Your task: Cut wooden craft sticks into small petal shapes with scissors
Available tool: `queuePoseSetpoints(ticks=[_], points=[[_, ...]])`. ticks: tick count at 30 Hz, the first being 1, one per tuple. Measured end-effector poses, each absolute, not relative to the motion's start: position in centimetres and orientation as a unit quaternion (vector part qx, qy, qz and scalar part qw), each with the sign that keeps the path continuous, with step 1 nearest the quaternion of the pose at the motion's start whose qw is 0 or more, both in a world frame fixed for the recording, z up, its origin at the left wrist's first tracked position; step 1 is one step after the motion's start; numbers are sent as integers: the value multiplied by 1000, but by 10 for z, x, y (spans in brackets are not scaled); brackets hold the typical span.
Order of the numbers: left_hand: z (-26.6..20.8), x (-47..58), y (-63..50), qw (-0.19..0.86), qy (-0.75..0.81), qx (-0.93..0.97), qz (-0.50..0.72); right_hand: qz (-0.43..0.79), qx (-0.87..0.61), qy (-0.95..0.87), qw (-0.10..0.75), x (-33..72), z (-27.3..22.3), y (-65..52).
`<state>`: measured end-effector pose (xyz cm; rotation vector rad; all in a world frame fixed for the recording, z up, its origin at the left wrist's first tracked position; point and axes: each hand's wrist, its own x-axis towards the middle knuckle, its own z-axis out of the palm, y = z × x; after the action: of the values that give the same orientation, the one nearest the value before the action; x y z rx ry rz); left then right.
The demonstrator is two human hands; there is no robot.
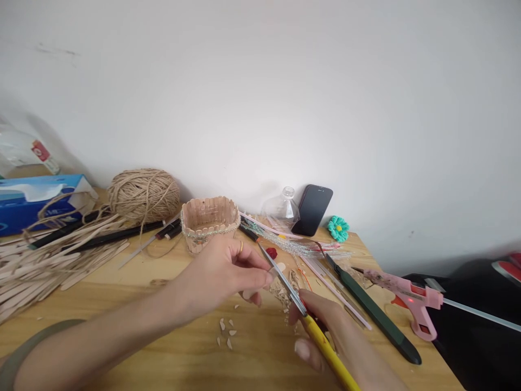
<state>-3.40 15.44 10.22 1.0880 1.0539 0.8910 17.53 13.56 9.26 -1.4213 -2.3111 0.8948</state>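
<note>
In the middle of the head view, my left hand [232, 271] is closed in a pinch. Between its thumb and forefinger sits a small pale piece, mostly hidden, whose kind I cannot make out. My right hand [329, 326] grips yellow-handled scissors [325, 347]. Their narrow blades slant up to the left, beside my left fingertips, and look nearly closed. Under my left hand lie several wood chips [229, 343], with more scraps [280, 293] behind the blades. Behind my left hand stands a small craft-stick basket [195, 244] with a sparkly rim band.
Twine [144, 193], craft sticks [24, 277], black markers [114, 234] and a tissue box [36, 203] fill the left. At the back are a cut clear bottle [285, 209], a phone [313, 210] and glittery strips [277, 236]. A dark green cutter [378, 315] and pink glue gun [419, 304] lie right.
</note>
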Motion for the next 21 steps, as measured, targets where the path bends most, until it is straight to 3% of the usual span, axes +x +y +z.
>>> queuePoseSetpoints(ticks=[8,21], points=[[102,-32,152,653,455,471,381,354,-435,-806,189,173,94,133],[101,-35,154,653,452,490,359,345,-525,-772,98,165,89,131]])
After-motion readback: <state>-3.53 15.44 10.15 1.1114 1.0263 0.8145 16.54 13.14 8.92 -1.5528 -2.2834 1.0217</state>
